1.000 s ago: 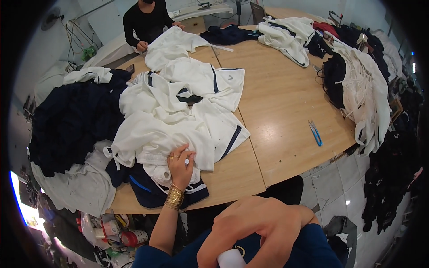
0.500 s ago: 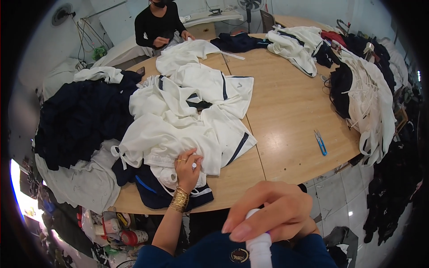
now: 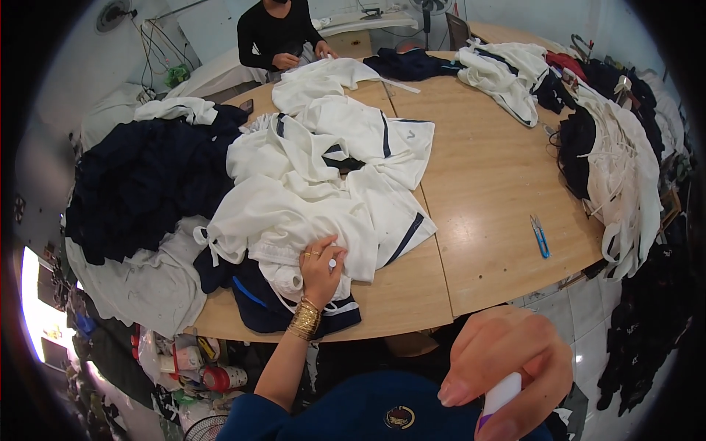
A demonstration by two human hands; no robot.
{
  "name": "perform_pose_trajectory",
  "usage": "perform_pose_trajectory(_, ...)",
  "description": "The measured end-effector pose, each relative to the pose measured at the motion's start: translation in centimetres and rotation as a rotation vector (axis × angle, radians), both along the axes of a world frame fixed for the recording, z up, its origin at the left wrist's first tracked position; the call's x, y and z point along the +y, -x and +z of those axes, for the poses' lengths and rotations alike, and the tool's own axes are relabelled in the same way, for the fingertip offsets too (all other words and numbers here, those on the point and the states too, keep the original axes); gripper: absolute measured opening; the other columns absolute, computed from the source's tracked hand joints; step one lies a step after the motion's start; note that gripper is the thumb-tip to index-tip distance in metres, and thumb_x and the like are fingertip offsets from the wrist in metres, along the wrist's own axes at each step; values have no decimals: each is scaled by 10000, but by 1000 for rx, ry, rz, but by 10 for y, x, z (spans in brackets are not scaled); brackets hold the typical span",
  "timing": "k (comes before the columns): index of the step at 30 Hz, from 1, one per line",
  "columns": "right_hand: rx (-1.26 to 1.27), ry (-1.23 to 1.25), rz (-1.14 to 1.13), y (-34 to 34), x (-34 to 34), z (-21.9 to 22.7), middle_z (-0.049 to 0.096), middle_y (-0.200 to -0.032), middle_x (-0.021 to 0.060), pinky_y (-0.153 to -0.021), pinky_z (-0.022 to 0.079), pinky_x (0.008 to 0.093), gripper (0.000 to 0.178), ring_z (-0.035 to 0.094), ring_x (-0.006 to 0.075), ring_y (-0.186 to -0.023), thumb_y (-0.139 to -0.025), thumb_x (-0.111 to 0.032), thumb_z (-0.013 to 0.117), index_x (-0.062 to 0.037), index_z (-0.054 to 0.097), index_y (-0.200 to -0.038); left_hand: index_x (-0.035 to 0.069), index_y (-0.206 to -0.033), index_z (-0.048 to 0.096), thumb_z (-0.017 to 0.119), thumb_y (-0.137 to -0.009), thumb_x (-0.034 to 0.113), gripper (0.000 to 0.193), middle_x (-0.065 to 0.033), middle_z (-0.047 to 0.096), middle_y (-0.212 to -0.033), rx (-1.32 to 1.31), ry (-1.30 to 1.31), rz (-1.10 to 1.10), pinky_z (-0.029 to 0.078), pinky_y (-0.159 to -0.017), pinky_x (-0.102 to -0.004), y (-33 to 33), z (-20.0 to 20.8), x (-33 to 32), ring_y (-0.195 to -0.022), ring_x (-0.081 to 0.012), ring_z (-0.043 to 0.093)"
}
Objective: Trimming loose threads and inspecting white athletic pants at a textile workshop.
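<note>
My left hand (image 3: 320,268), wearing a gold bracelet and rings, rests bent on the white garments (image 3: 294,176) heaped before me. A small round white cap-like piece (image 3: 332,264) sits between its curled fingers. Close to the camera at the lower right, my right hand (image 3: 511,364) is closed around a white tube-like thing (image 3: 503,393) with a purple band; its lower part is hidden by the fingers and the frame edge. Under the white heap lies a navy garment (image 3: 257,305) with a blue strip and white trim.
Blue thread snips (image 3: 540,237) lie on the wooden table (image 3: 500,184). Navy clothes (image 3: 147,184) pile up at left, white and dark garments (image 3: 621,176) at right. Across the table a person in black (image 3: 276,37) handles white cloth. A phone (image 3: 246,106) lies near the far left edge.
My right hand has moved right with the white tube, which now shows less of its length. The left hand stays on the white garments. The whole view has shifted slightly.
</note>
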State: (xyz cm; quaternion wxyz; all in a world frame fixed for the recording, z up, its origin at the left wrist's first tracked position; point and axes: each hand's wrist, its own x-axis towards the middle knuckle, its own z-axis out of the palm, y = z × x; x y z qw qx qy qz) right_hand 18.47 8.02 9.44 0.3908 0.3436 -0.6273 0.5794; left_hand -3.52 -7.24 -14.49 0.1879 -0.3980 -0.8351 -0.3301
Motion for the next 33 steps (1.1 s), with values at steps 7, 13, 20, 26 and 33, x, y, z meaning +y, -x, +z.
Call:
perform_pose_trajectory(7,-103,233,-9,-2,-13,0,593,-871,147,-537,460,179,150,580,163,-642,-721,-87,711,-67,663,-861,118,-825,642,633,-772,128,55,-27,600,-1073,19,21,10,357,-885,-393,0,-2,-5,-968,-240,537)
perform_pose_trajectory(13,-92,38,10,-3,-4,8,596,-859,144,-528,455,186,109,575,154,-616,-745,-108,700,-73,672,-844,121,-826,643,631,-773,127,55,-28,599,-1077,-4,18,10,356,-888,-392,-2,0,-4,-977,-240,537)
perform_pose_trajectory(20,-77,159,-51,-3,-13,-2,604,-859,127,-493,424,185,147,559,147,-589,-792,-178,677,-57,683,-875,124,-824,644,632,-774,134,53,-27,602,-1072,3,34,22,356,-890,-394,-1,-3,-7,-989,-243,535)
perform_pose_trajectory(26,-151,73,48,-1,9,-29,604,-868,170,-551,473,270,135,627,234,-682,-759,-107,706,-30,662,-861,123,-825,641,633,-774,135,53,-26,603,-1070,7,23,9,359,-884,-394,0,-3,-5,-989,-244,535)
perform_pose_trajectory(33,-215,91,-60,2,2,-21,608,-818,46,-530,458,250,338,595,148,-631,-701,-207,733,-72,696,-1009,126,-824,641,638,-769,129,56,-24,604,-1071,10,15,8,363,-872,-391,1,-3,-3,-976,-241,537)
